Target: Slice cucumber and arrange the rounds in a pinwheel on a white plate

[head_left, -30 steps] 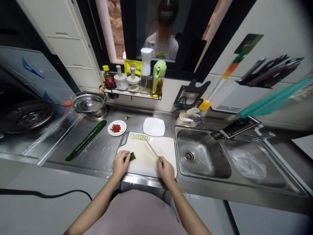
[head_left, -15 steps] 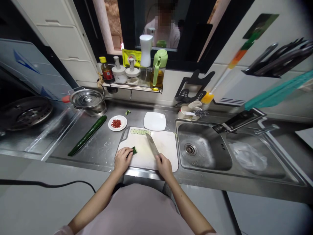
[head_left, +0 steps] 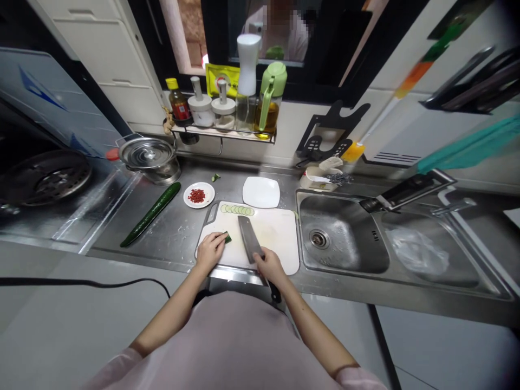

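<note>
My left hand is closed on a short dark-green cucumber piece at the left of the white cutting board. In my right hand is a cleaver. Its broad blade lies tilted over the middle of the board, a little right of the cucumber piece and apart from it. Part of the black handle shows below my fingers. A row of overlapping pale cucumber slices lies along the board's far edge.
A whole cucumber lies left of the board. Behind stand a small plate of chopped red bits and a white square plate. The steel sink borders the right; a lidded pot stands back left. A condiment shelf overhangs the counter.
The cleaver has turned from nearly edge-on to showing its broad side, and its tip has shifted away from the slice row. My left hand still keeps the cucumber piece. The view has shifted slightly.
</note>
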A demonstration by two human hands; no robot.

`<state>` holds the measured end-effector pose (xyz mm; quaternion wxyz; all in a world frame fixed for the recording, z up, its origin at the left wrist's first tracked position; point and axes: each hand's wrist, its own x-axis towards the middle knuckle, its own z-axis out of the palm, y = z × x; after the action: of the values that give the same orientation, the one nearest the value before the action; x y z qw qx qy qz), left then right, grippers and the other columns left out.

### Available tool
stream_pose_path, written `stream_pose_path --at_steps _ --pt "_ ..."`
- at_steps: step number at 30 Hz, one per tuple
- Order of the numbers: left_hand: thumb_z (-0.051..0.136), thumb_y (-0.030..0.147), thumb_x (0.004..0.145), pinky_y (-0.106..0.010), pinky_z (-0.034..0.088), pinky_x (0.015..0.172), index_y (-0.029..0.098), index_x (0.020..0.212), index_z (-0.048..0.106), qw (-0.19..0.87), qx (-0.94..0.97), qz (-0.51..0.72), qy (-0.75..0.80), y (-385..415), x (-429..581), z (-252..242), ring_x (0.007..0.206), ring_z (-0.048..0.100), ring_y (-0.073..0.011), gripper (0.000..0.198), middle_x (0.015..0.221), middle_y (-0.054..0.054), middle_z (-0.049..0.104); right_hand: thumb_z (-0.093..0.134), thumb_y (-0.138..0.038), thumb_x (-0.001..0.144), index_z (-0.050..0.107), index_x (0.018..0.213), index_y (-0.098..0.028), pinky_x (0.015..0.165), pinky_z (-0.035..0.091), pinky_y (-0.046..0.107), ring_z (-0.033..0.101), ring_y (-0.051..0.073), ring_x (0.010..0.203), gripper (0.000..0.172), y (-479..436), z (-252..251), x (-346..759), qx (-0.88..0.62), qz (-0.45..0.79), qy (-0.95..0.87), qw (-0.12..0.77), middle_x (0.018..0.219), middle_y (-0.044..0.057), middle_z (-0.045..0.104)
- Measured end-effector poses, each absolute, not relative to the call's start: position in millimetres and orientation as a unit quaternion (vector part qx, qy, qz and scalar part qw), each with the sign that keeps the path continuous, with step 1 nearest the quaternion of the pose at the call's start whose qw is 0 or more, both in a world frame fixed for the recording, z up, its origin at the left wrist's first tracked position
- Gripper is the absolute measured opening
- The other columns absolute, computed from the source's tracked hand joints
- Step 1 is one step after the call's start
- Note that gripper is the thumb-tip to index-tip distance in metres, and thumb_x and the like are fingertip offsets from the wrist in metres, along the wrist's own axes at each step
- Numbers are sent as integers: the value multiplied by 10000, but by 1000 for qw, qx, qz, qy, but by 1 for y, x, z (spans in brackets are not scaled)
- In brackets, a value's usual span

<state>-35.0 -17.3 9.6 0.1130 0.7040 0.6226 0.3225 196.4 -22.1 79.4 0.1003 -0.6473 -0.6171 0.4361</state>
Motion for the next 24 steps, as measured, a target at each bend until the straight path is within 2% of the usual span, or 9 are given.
stream_pose_path --at_steps 3,7,24 --pt "515 255 889 -325 501 882 299 1111 697 122 710 321 615 -16 -37 8 967 611 -177 291 1041 -48 660 393 -279 900 586 1025 -175 684 401 263 638 197 801 253 -24 91 185 -646 305 -700 -3 848 77 697" --pt "517 267 892 -323 491 895 287 1111 695 120 710 342 603 -15 -39 4 970 599 -171 283 1027 -49 649 330 -232 941 550 1111 -176 723 408 295 651 216 855 284 -28 100 170 -617 251 -741 -92 924 111 699" --pt "510 286 896 -367 483 921 274 1093 698 127 712 337 603 -11 -41 -2 986 598 -185 273 1030 -65 644 331 -201 943 540 1095 -159 727 429 312 661 230 866 262 -32 104 160 -583 258 -764 -102 900 126 694"
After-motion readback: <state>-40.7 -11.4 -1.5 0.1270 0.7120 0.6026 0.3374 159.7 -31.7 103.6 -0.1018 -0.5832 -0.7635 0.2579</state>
